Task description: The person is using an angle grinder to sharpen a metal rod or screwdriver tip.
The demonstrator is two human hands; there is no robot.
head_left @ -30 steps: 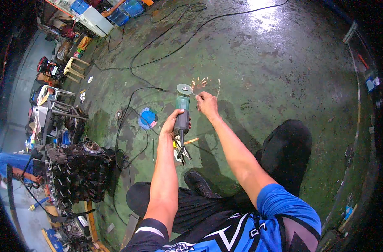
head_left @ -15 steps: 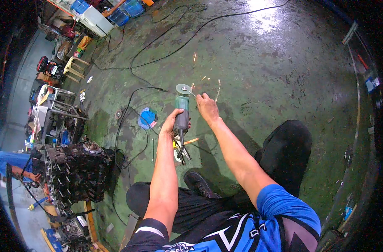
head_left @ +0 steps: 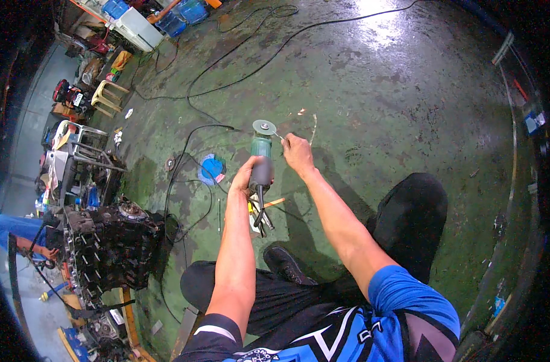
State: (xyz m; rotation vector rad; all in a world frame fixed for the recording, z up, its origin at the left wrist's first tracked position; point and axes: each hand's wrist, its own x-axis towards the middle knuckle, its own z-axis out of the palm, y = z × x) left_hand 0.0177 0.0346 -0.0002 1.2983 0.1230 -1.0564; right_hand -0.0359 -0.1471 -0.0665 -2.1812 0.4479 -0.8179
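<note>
My left hand [head_left: 245, 177] is wrapped round the body of a green and dark grey angle grinder [head_left: 261, 149], its cutting disc [head_left: 263, 126] at the far end. Between the fingers of my right hand [head_left: 298, 155] is a thin metal rod [head_left: 279, 136]; its tip is at the disc's right edge, and whether they touch I cannot tell. A few small sparks [head_left: 301, 111] show beyond the disc. Just past my right hand, a pale, thin, crooked strand [head_left: 314, 128] is visible; I cannot tell what it is.
A black cable [head_left: 190, 90] winds over the green floor. Left of the grinder lies a round blue object [head_left: 212, 169]. A large dark engine block [head_left: 109, 247] stands at the left, near plastic chairs [head_left: 109, 96]. A person's blue-clad leg [head_left: 18, 229] shows at the far left.
Sparks near the disc and farther off have dwindled to a few. Both hands, the grinder and the rod keep nearly the same place.
</note>
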